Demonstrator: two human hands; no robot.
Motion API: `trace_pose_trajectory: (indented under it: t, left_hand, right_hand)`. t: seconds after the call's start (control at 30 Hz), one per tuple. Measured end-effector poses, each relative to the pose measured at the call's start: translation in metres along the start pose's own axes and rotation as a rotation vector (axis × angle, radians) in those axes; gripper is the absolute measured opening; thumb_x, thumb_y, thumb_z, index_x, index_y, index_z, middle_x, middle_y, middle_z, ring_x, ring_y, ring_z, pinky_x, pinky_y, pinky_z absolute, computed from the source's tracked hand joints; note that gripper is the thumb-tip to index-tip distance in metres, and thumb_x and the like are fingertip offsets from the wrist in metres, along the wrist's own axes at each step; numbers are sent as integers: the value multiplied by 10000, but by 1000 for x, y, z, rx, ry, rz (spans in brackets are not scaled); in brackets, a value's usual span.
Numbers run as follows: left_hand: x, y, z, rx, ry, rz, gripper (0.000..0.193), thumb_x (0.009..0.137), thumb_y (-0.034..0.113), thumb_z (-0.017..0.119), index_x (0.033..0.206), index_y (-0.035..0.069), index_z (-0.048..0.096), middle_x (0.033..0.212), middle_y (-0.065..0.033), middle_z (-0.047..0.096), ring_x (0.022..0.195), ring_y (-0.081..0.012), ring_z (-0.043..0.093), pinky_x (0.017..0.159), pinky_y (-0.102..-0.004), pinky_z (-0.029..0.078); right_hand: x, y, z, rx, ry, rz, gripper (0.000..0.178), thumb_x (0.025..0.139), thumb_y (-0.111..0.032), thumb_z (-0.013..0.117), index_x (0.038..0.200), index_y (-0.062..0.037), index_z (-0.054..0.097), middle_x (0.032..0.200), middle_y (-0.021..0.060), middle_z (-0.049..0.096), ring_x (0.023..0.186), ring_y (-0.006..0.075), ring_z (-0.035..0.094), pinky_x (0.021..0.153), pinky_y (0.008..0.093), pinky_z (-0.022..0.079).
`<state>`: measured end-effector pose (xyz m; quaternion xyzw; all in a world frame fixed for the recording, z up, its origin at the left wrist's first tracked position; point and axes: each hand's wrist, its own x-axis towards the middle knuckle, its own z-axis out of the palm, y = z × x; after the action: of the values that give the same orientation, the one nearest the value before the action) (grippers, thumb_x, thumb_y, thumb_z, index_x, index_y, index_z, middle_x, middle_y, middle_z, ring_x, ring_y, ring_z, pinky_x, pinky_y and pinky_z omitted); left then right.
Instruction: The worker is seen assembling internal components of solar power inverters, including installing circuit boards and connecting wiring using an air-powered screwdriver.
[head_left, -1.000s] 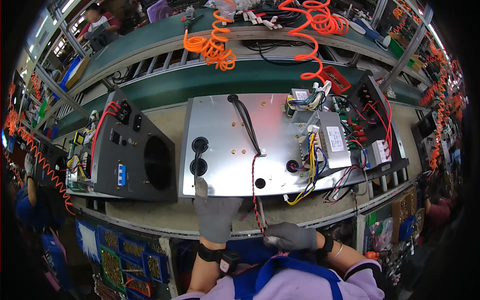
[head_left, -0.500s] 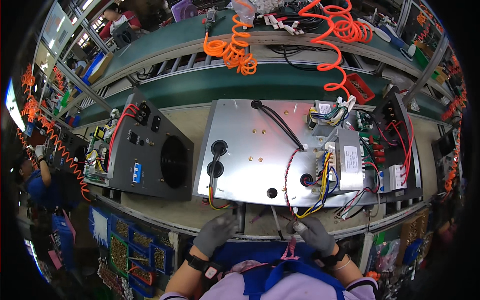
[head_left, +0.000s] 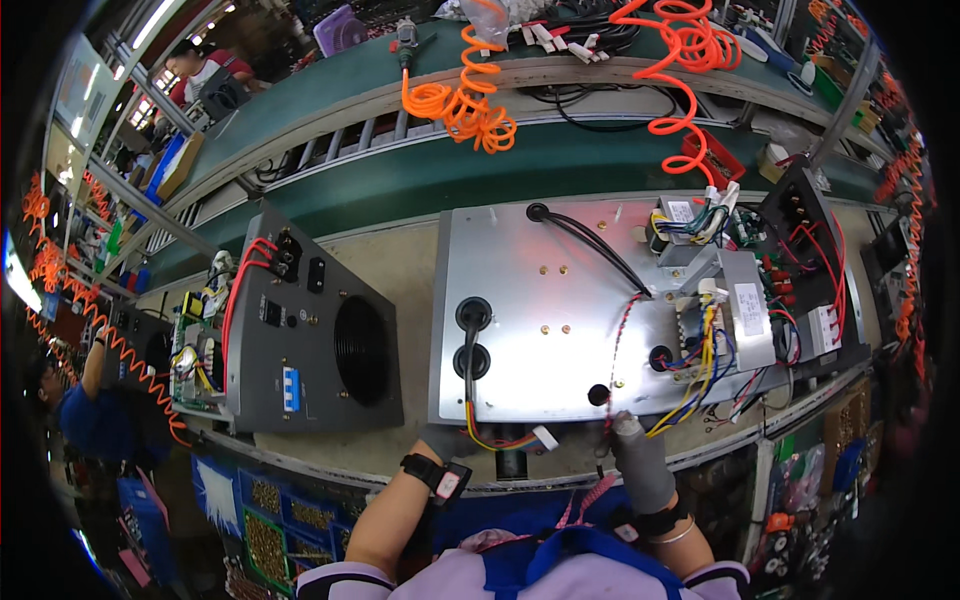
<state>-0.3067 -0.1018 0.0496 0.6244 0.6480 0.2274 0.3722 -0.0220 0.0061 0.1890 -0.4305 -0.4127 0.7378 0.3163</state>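
Note:
A silver metal panel (head_left: 530, 370) of an electrical unit lies flat in front of me. My left hand (head_left: 447, 440), in a grey glove, reaches to its near left edge; the fingers are hidden beneath the edge and the wires. Beside it hangs a bundle of yellow, red and dark wires (head_left: 478, 437) ending in a white connector (head_left: 545, 437). My right hand (head_left: 643, 465), also gloved, is at the near edge, closed on the lower part of a red-and-black twisted wire (head_left: 621, 335). Yellow and blue wires (head_left: 700, 385) run down next to it.
A dark grey housing (head_left: 310, 340) with a round fan opening stands at left. The silver panel carries a transformer (head_left: 745, 310) at right. Beyond runs a green conveyor (head_left: 400, 180), with orange coiled hoses (head_left: 462, 105) above. Blue parts bins (head_left: 300, 510) sit below left.
My left hand has moved forward to the panel's near edge, and the white connector there now shows. My right hand has risen to the edge. The whole view has shifted slightly.

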Motion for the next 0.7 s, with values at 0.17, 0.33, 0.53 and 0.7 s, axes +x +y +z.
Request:
trace_pose_trajectory:
  t: [0.17, 0.33, 0.53, 0.7]
  left_hand:
    - [6, -14, 21, -626, 335, 22, 389, 897, 280, 462, 1245, 107, 468, 1195, -81, 551, 1090, -244, 530, 966, -379, 435]
    - [17, -25, 28, -1558, 390, -277, 369, 908, 197, 549, 1238, 53, 469, 1176, -79, 557, 1039, -186, 549, 914, -328, 464]
    - [16, -31, 26, -1204, 236, -204, 296, 955, 163, 488, 1230, 54, 485, 1147, -61, 570, 1020, -170, 554, 919, -312, 457]
    - [10, -44, 17, -1506, 163, -362, 292, 956, 190, 487, 1212, 50, 498, 1121, -61, 576, 1011, -169, 553, 930, -311, 448]
  right_hand:
    - [6, 17, 9, 98, 272, 8, 378, 920, -426, 450, 806, -83, 560, 600, 20, 501, 527, 116, 448, 495, 255, 324]
    - [2, 11, 6, 104, 238, -40, 264, 875, -301, 549, 810, -51, 604, 651, 30, 566, 575, 123, 555, 517, 250, 431]
    - [3, 12, 5, 181, 141, -72, 237, 883, -272, 549, 886, -43, 612, 672, 30, 572, 625, 121, 563, 539, 249, 433]
    - [7, 13, 12, 190, 241, -93, 251, 882, -297, 560, 925, -51, 585, 695, 33, 565, 577, 113, 517, 496, 239, 394]
